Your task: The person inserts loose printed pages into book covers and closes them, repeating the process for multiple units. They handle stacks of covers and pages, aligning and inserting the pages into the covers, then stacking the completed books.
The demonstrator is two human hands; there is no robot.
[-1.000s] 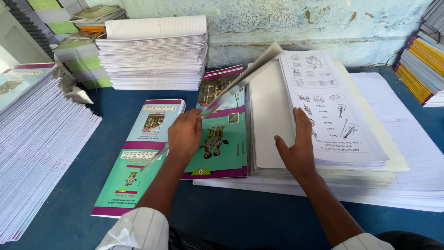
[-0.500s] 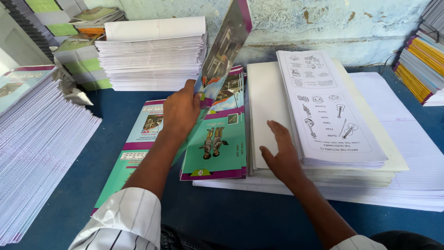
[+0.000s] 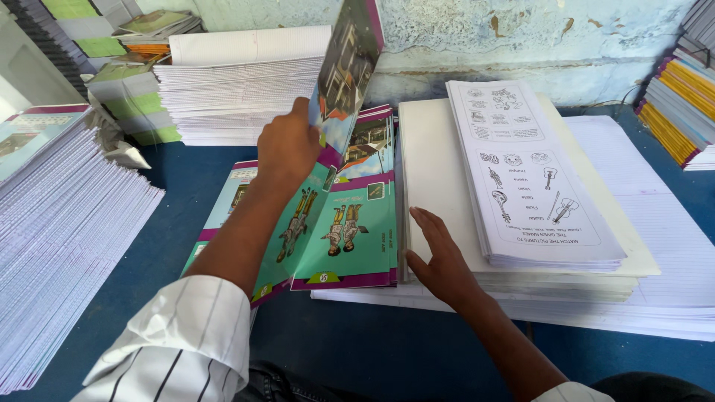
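A book cover is lifted.
The green cover (image 3: 346, 67) is pinched in the left hand (image 3: 287, 145) grip; the right hand (image 3: 439, 257), grip wide, is laid flat on the white pile (image 3: 439, 156).

The teal-and-purple paper book cover (image 3: 346, 74) looked glossy and smooth. The white printed paper sheets (image 3: 532, 186) looked matt, and the blue desk (image 3: 372, 350) dull.

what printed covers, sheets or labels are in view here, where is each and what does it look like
Lifted cover: raised in the left hand, glossy, teal with purple edge, picture of a building.
Cover stack: flat, centre of the blue table, teal, purple band, two drawn figures.
Worksheet stack: right of centre, white, black line drawings of instruments.
Blank cream pile: under the right hand.
Ruled white sheets: far left, fanned.
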